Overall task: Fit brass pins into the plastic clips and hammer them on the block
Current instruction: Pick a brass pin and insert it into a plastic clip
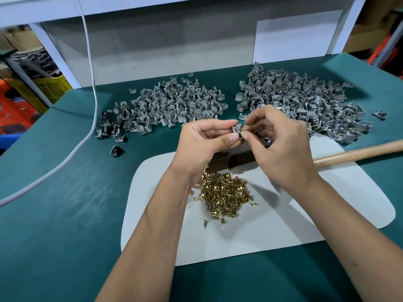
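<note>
Green bench (65, 214): hands (207, 138) (281, 140) hide block (231, 160), probably.

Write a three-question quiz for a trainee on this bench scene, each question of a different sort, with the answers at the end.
1. True or false: the hammer is held in the right hand.
2. Where does the heap of brass pins lie? A) on the bare green table B) on the pale mat C) in the yellow crate
3. Fill in: the left hand pinches one grey ____ while the right hand's fingers work at it.

Key: 1. False, its wooden handle lies on the table to the right, untouched. 2. B. 3. clip.
</note>
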A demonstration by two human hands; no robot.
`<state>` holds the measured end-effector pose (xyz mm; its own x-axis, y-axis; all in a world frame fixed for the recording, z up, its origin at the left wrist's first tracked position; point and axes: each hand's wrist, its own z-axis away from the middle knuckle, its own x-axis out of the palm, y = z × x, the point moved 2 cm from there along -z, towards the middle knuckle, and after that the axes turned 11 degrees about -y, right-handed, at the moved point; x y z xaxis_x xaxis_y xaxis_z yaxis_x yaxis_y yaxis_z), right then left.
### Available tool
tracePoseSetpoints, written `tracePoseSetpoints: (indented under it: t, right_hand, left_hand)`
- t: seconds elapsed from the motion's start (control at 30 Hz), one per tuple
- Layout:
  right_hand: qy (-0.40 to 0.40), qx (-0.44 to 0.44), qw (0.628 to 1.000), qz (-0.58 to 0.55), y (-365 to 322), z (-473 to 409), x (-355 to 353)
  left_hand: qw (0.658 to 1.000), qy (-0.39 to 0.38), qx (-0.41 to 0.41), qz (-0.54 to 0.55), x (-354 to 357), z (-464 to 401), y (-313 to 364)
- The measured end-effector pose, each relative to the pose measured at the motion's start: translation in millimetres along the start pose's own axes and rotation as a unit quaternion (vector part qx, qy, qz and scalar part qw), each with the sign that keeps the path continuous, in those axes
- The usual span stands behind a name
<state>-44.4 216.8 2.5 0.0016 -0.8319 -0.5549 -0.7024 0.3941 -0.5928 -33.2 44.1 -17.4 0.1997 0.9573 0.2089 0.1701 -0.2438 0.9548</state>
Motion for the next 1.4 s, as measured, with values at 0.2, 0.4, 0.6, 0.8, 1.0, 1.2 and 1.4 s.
tracePoseSetpoints:
  t: [0.2,0.4,0.6,0.8,1.0,1.2,1.4]
  right_hand:
    - [0.002,-0.056,0.996,0.074,1.5,0.4,-1.7]
    - [0.009,-0.055,0.993,0.105,1.3,-1.3,-1.5]
    - [0.028,0.017,0.997,0.064,5.1,-2.1,-2.2]
    - [0.036,0.031,0.997,0.056,1.7,-0.5,-0.3]
    - [0.045,0.026,0.995,0.084,-2.9,1.7,0.6]
    - [0.058,0.034,0.994,0.086,-5.3,3.1,3.3]
    - [0.055,0.053,0.994,0.073,-4.9,4.2,4.8]
  left_hand:
    - [0.999,-0.011,-0.024,0.02,-2.3,0.9,2.7]
    - [1.0,-0.001,-0.027,0.015,0.2,0.4,4.5]
    - [0.993,0.023,0.032,-0.115,9.4,-0.4,5.8]
    - [0.99,0.044,0.043,-0.128,13.1,-0.5,7.0]
    - [0.99,0.052,0.039,-0.124,16.2,0.3,7.7]
    - [0.987,0.069,0.03,-0.145,19.5,0.1,7.1]
    - [0.984,0.076,0.032,-0.156,20.5,-0.6,4.0]
